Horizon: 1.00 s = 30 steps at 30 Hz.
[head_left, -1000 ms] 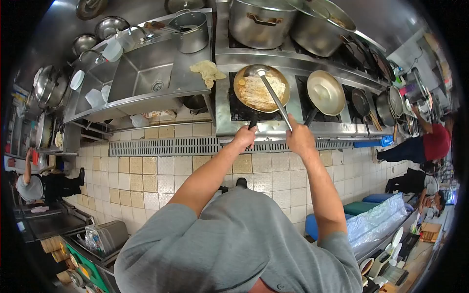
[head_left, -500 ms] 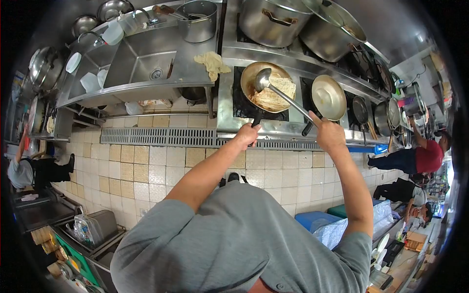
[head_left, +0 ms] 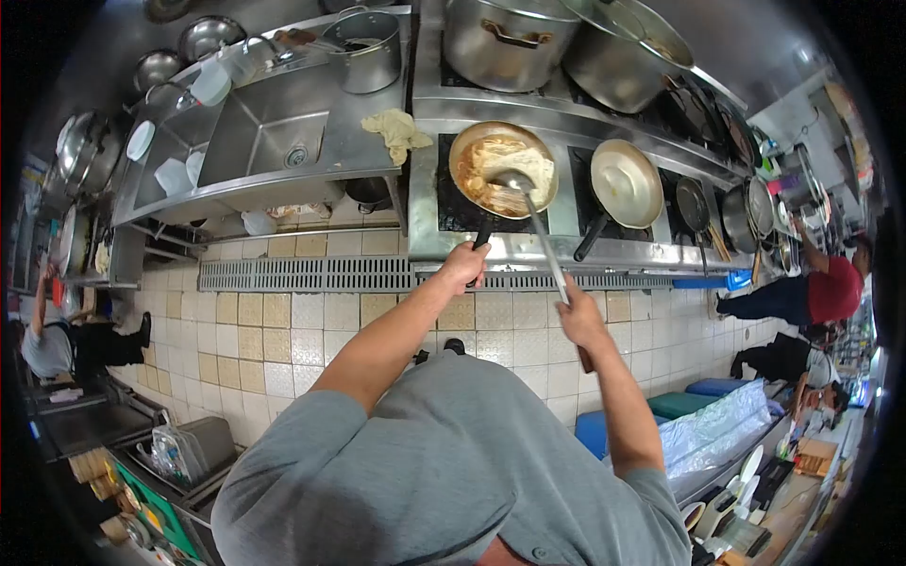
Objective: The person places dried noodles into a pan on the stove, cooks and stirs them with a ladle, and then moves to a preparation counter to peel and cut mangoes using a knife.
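A steel stove (head_left: 429, 243) runs from the upper middle of the frame toward the right, and a steel sink (head_left: 269, 123) fills the upper left. Two large pots (head_left: 505, 57) stand at the top, right of center. Below them, the frying pan (head_left: 458, 157) sits on the stove, with a second pan (head_left: 626, 193) just to its right. The ladle (head_left: 546, 247) slants down from the frying pan, its bowl on the food (head_left: 530, 166) (pale on the right, orange-brown on the left), which lies inside that pan. A crumpled cloth (head_left: 398, 134) rests on the counter (head_left: 363, 132) left of the stove. Near the center, the left hand (head_left: 465, 267) has its fingers closed around the frying pan's black handle. Right of it and lower, the right hand (head_left: 582, 321) grips the ladle's handle, fingers curled, the brown end poking out below.
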Available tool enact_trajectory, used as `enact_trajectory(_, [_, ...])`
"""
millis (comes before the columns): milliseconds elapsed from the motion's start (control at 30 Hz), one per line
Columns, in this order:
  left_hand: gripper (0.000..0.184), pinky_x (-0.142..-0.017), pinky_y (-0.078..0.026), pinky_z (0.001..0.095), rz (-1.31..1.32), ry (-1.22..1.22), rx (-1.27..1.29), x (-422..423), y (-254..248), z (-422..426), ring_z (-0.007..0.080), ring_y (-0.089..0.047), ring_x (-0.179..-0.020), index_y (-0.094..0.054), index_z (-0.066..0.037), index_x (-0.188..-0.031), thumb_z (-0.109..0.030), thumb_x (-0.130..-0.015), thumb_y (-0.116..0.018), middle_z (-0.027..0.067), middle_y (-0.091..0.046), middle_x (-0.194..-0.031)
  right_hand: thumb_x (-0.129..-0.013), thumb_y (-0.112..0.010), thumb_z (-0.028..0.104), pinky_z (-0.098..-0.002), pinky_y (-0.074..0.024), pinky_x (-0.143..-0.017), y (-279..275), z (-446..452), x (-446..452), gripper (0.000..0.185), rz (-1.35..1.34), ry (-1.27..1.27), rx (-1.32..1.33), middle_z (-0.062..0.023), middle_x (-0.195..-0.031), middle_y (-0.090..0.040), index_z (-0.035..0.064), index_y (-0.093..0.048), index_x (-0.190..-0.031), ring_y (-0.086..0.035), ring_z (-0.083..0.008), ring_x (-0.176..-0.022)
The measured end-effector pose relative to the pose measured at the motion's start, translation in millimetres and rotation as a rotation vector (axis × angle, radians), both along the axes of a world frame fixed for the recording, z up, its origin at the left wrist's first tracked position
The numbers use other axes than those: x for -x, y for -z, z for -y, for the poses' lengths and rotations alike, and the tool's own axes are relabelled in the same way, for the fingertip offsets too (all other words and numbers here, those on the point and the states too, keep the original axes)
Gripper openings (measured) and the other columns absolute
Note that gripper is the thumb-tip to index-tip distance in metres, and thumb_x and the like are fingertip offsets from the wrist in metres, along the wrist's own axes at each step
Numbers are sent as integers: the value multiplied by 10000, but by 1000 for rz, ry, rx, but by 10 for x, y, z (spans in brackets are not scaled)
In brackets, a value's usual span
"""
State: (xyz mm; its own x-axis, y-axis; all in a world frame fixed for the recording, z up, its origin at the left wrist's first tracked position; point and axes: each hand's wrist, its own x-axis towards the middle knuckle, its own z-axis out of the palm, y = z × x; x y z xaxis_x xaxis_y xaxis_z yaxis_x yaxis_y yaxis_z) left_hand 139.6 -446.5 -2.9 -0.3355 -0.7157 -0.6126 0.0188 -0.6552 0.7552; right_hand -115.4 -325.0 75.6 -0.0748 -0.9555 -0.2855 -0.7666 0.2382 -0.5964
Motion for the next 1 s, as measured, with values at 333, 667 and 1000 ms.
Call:
enact_trajectory(333, [243,-384,-406,321,99,-13,65,52,-9,-32,122,-450,-480,-497,-63,-998,-301,-1024,-536,5,-476,-672,-903,-558,53,-384,-461,-965,-96,105,-191,467,313,76,74,-293,-1190,-632,-36,-496,-1357,-614,-392,-1128])
enact_trajectory(667, [392,-492,-495,325,-4,-135,-168,-151,-67,-129,160,-540,-588,-545,-93,-1051,-467,-961,-621,39,-559,-797,-968,-542,110,-301,-403,-398,-279,-176,-386,318,668,244,-198,-24,-664,-515,72,-564,-1283,-481,-120,-449])
enact_trajectory(1000, [669,-631,-535,369,-202,-123,-218,-845,537,-463,216,-602,-687,-486,-86,-1330,-642,-959,-483,107,-621,-971,-928,-560,105,-411,-466,-976,5,-203,-437,377,448,176,70,-279,-1111,-655,22,-546,-1295,-617,-394,-1101])
